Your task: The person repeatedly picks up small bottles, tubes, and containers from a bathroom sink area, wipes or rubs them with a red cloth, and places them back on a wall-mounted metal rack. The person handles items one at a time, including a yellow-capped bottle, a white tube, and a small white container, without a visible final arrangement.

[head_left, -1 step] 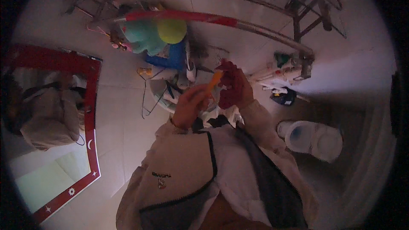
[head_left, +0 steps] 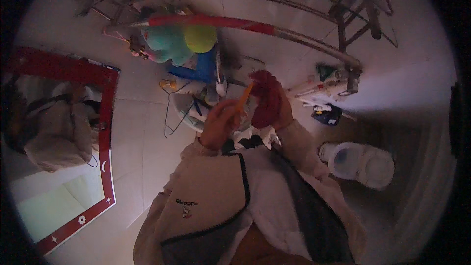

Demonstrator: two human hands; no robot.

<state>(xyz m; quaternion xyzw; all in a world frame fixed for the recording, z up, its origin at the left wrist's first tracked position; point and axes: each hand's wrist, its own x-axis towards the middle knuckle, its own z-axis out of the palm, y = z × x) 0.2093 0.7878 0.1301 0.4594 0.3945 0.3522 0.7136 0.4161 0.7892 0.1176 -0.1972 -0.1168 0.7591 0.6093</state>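
In front of my chest, my left hand has its fingers closed around a thin, flat orange strip, whose exact kind I cannot make out. The strip's upper end points at a bunched dark red cloth. Gripping that cloth from its right side is my right hand, with its fingers partly hidden behind the folds. Whether the strip touches the cloth is unclear. Below and behind my hands stands a pale round basin with several items in it.
Metal rails with a red bar cross the far side. Beneath them are a teal puffy object, a yellow-green ball and a blue box. A red-framed mirror lies left; a white rounded vessel stands right.
The orange strip has turned slightly and now shows a narrower side. Folds of the red cloth have shifted a little in my right hand. Both hands stay in nearly the same place.
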